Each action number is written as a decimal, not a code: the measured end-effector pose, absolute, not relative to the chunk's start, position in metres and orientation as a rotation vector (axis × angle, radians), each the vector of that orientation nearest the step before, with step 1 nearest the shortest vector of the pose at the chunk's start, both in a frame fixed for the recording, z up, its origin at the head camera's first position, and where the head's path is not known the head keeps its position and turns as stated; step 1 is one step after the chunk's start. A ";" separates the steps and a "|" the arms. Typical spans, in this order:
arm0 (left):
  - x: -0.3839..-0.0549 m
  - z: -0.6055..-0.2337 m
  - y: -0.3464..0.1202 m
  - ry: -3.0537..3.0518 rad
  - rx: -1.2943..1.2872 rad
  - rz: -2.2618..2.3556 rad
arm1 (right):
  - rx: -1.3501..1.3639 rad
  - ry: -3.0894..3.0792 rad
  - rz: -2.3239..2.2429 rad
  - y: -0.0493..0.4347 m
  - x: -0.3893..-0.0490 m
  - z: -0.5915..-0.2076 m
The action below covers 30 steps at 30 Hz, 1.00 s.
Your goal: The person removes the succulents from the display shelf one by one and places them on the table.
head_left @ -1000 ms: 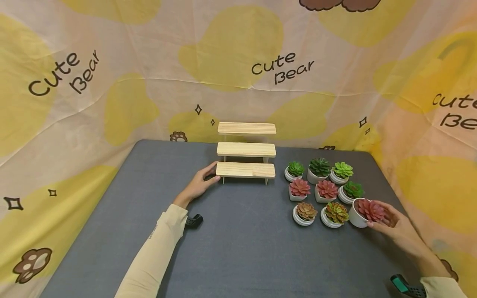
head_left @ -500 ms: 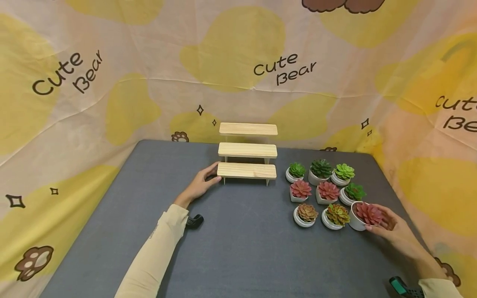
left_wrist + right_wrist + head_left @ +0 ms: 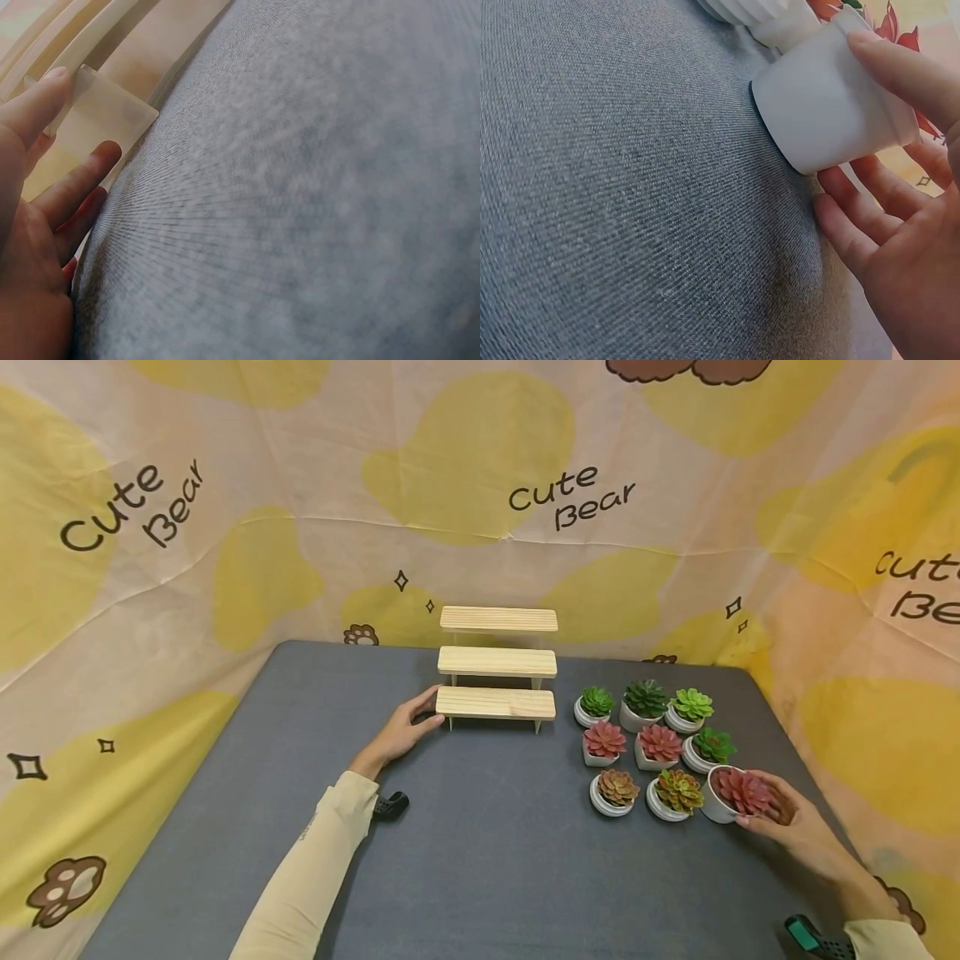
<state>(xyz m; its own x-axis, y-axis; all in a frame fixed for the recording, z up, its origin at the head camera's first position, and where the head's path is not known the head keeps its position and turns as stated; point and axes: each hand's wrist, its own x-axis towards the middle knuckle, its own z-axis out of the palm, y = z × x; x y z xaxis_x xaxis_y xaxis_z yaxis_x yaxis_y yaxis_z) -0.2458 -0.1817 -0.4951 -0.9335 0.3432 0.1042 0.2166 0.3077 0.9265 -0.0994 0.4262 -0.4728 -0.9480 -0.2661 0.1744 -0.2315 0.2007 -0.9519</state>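
My left hand (image 3: pixel 401 732) touches the left end of the lowest step of a three-tier wooden display stand (image 3: pixel 495 702). In the left wrist view its thumb lies against the board's edge, and its fairly straight fingers reach along the stand's clear side panel (image 3: pixel 112 109). My right hand (image 3: pixel 806 827) grips a white round pot with a red artificial succulent (image 3: pixel 742 791) at the right end of the front row. Thumb on the rim and fingers round the far side hold the white pot (image 3: pixel 817 101). Whether its base fully rests on the table cannot be told.
Several small potted succulents stand close together right of the stand, among them a brown one (image 3: pixel 618 787), a yellow-green one (image 3: pixel 678 790), a red one (image 3: pixel 660 743) and a dark green one (image 3: pixel 646 698). A printed cloth (image 3: pixel 465 460) hangs behind the grey table (image 3: pixel 480 860).
The red succulent in my right hand has come slightly down and nearer to me, then kept still. My left hand has stayed at the stand.
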 end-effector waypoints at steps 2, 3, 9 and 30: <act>-0.245 -0.495 -0.182 2.438 0.526 1.715 | -0.508 2.414 -1.901 0.426 -0.099 -0.473; -0.245 -0.495 -0.182 2.436 0.527 1.716 | -0.511 2.412 -1.903 0.426 -0.099 -0.474; -0.245 -0.494 -0.182 2.443 0.544 1.715 | -0.506 2.417 -1.895 0.427 -0.099 -0.474; -0.244 -0.494 -0.182 2.478 0.562 1.691 | -0.443 2.512 -1.737 0.431 -0.094 -0.465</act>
<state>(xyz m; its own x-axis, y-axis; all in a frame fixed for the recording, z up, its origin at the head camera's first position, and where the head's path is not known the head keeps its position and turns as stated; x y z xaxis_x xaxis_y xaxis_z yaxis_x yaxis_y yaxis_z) -0.2440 -0.1820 -0.4936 -0.9284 0.3479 0.1308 0.2487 0.3197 0.9143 -0.0945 0.4308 -0.4651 -0.9573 -0.2648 0.1164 -0.2024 0.3258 -0.9235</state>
